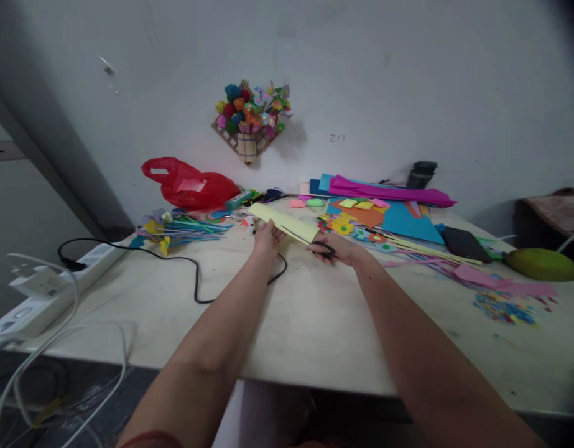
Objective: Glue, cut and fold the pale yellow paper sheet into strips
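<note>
A pale yellow sheet of paper (287,222), curled lengthwise, is held above the middle of the table. My left hand (268,238) pinches its lower edge near the middle. In my right hand (337,247) are scissors with black handles (323,249), their blades lying along the lower edge of the sheet at its right end. How far the blades are apart is too small to tell. To the right of my right hand lie yellow paper flowers (342,225) and thin paper strips (431,250).
A black cable (196,280) runs below my left hand to a white power strip (88,274). Paper flowers on stems (175,229) and a red plastic bag (193,186) lie left. Coloured sheets (410,222), a phone (466,244) and paper scraps (505,309) are right.
</note>
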Tool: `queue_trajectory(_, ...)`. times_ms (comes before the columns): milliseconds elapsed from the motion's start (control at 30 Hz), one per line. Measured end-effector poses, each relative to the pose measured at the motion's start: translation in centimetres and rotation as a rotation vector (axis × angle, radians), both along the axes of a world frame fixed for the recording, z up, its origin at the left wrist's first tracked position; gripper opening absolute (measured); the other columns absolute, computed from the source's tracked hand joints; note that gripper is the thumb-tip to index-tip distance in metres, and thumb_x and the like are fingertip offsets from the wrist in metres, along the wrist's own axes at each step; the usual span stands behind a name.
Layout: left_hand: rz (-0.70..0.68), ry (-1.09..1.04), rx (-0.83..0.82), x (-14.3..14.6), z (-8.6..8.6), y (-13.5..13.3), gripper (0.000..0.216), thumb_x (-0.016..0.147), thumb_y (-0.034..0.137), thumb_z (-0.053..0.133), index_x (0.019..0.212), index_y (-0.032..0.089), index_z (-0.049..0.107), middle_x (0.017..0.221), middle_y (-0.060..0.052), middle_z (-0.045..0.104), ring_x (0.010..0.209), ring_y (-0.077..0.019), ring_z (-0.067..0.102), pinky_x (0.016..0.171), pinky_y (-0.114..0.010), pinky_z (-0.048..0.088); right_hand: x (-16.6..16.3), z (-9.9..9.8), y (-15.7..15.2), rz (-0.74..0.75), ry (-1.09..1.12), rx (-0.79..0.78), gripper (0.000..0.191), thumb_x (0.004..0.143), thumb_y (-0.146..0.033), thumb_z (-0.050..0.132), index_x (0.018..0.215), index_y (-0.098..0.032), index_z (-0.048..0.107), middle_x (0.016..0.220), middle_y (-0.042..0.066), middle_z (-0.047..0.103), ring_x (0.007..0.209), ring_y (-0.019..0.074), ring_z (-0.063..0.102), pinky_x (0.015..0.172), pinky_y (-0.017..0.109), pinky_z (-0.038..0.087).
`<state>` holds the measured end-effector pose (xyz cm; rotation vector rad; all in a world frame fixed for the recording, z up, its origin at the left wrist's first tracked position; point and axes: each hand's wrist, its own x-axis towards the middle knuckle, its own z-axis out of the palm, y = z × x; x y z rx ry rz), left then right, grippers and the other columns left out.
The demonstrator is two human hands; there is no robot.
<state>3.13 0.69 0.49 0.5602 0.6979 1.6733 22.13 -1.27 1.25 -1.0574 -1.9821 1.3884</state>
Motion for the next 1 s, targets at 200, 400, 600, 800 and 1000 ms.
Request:
queue_trajectory(200,-0.004,-0.017,-0.003,-0.17,0.13,0.03,0.008,0.082,0.017,0.049,0.075,0.018,0.052,0.067,-0.001,0.062,0.060,-0.0120,0.062,0.067,-0.028,0.051,-0.16,0.34,-0.32,0.009,-0.009,0.032,0.028,0.070,-0.038,0.060,0.061,-0.013,0.052,0.049,-0.002,0.050,0.035,0.0038,0.038,0.032,0.017,0.021)
queue_trajectory(400,-0.010,-0.015,-0.005,-0.36,-0.09,0.35,0.008,0.082,0.018,0.049,0.076,0.018,0.054,0.066,-0.002,0.062,0.060,-0.0123,0.062,0.067,-0.028,0.051,-0.15,0.14,-0.08,0.014,0.007,0.033,0.027,0.069,-0.037,0.061,0.059,-0.013,0.051,0.048,-0.003,0.049,0.034,0.0039,0.038,0.033,0.018,0.022)
queue_trajectory(600,-0.023,-0.022,-0.028,-0.38,-0.04,0.21,0.005,0.081,0.019,0.050,0.080,0.018,0.055,0.068,-0.002,0.062,0.062,-0.0119,0.062,0.066,-0.026,0.051,-0.11,-0.08,0.15,-0.011,0.001,0.025,0.027,0.068,-0.037,0.063,0.059,-0.013,0.053,0.047,-0.003,0.049,0.035,0.0041,0.038,0.033,0.018,0.023)
queue_trajectory(800,-0.021,-0.023,-0.040,-0.30,-0.01,0.23,0.010,0.083,0.020,0.047,0.078,0.017,0.055,0.068,-0.003,0.062,0.062,-0.0124,0.062,0.067,-0.027,0.051,-0.03,-0.28,0.16,-0.010,0.014,0.048,0.027,0.069,-0.036,0.063,0.060,-0.012,0.054,0.046,-0.003,0.048,0.034,0.0042,0.037,0.033,0.018,0.024)
queue_trajectory(1000,-0.002,-0.026,-0.057,-0.38,0.17,0.17,0.012,0.084,0.023,0.046,0.080,0.017,0.055,0.068,-0.003,0.062,0.063,-0.0133,0.062,0.071,-0.030,0.050,0.05,-0.05,-0.11,-0.021,-0.009,0.023,0.027,0.070,-0.037,0.062,0.065,-0.012,0.056,0.047,-0.003,0.050,0.034,0.0044,0.038,0.031,0.018,0.024)
